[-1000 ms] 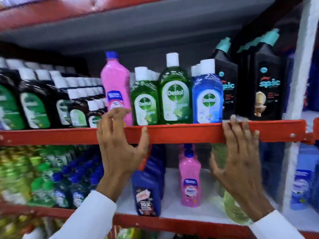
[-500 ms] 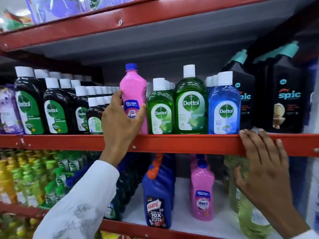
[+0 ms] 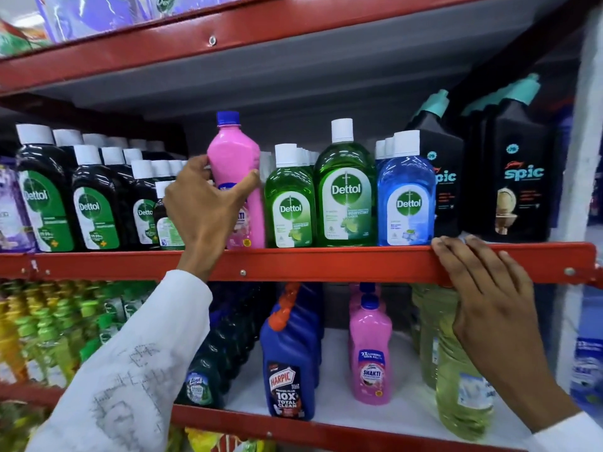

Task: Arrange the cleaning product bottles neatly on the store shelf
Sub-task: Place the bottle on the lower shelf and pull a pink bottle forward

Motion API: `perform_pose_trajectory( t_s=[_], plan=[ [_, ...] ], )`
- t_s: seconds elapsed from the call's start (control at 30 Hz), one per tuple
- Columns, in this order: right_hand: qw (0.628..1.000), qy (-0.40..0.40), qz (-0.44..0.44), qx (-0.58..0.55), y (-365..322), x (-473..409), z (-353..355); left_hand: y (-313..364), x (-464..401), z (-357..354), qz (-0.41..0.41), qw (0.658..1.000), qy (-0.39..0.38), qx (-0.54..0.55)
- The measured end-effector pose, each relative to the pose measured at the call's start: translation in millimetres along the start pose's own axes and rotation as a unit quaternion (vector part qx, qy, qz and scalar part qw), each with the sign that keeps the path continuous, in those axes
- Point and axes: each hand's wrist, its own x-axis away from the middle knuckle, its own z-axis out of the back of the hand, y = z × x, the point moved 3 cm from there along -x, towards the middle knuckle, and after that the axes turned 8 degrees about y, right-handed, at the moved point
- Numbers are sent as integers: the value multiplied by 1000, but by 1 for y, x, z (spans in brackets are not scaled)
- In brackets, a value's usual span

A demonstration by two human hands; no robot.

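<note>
Here the left hand point(image 3: 202, 207) grips the pink bottle point(image 3: 236, 177); right hand point(image 3: 489, 298) lies flat, fingers released, on the shelf edge point(image 3: 326, 262).

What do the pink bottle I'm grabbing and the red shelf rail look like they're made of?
The pink bottle in the left hand looks like opaque glossy plastic: soft highlights, moulded shoulders, a blue screw cap. The red shelf rail under the right hand looks like painted sheet metal: smooth, semi-gloss, folded edge, metal rivets or bolts.
</note>
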Motion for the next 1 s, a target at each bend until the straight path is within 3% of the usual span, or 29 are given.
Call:
perform_pose_trajectory(
  t_s=[0.23,0.37,0.53,0.73,1.0],
  plan=[
    [999,-37,33,0,13,-5,2,26,2,47,-7,986,108,131],
    [999,-27,15,-7,9,-5,1,45,43,65,28,986,1,167],
    [1000,-1,7,-30,8,-8,4,72,135,77,-28,989,0,148],
    [997,-4,-8,-77,1,-14,16,51,246,45,60,982,-94,153],
    [995,-47,-26,-82,-4,-12,19,10,306,-10,148,975,-148,79]
  ],
)
